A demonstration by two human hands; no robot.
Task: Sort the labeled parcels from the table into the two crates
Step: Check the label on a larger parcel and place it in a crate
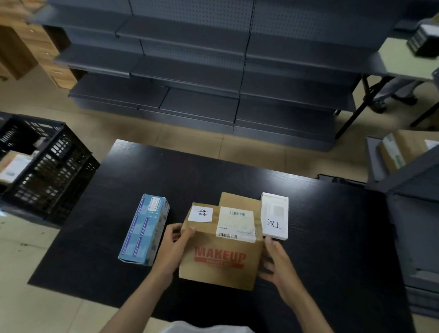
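A brown cardboard box [221,258] printed MAKEUP stands in the middle of the black table [325,240], with a white handwritten label and a shipping label on top. My left hand [173,249] grips its left side, thumb over the top edge. My right hand [275,262] holds its right side. A light blue box [143,230] lies just to the left. A white labelled box [274,216] stands to the right, and a second brown parcel [239,200] shows behind. A black plastic crate [37,167] sits on the floor at left, holding a parcel.
Dark grey shelving [194,72] runs across the back. More grey shelves [425,208] stand close to the table's right side, with a cardboard box on one. A folding table [405,57] is at the far right.
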